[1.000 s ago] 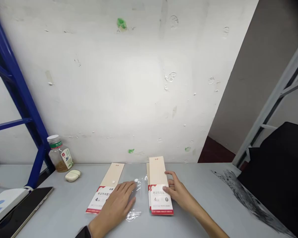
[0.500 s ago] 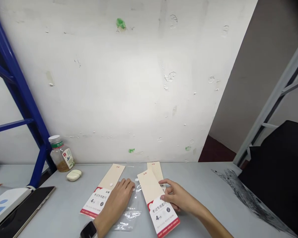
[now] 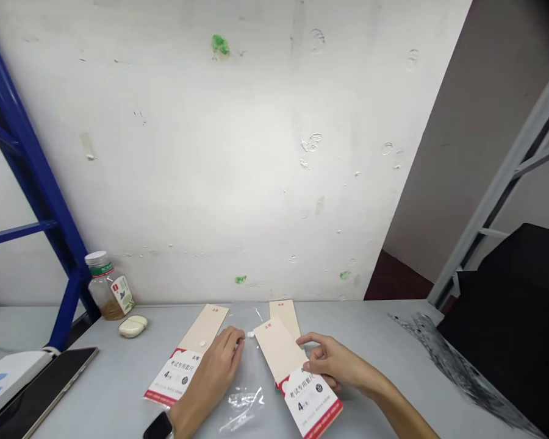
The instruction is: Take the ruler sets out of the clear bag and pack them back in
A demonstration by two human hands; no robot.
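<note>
Right up front, the left hand (image 3: 213,366), a black watch (image 3: 158,426) on its wrist, sits open with the fingers loosely together, just beside a clear plastic bag (image 3: 246,405) crumpled on the counter (image 3: 361,335). Just to its left lies a ruler-set packet (image 3: 176,378), cream card with a red-and-white label, angled across the counter. Now the right hand (image 3: 336,366): thumb and fingers are spread apart around the edge of a second packet (image 3: 308,399), and from here you can't tell whether it's actually gripping. That packet tilts the other way, lying over a third packet (image 3: 284,318) whose cream top pokes out behind it. A small white disc (image 3: 250,334) sits between the hands, up at the far end of the bag. Farther left, a glass jar (image 3: 105,289) with brownish contents stands by a cream oval bar (image 3: 132,327) — and behind it all, a blue metal shelf frame (image 3: 41,201) rises against a scuffed white wall (image 3: 210,152).
</note>
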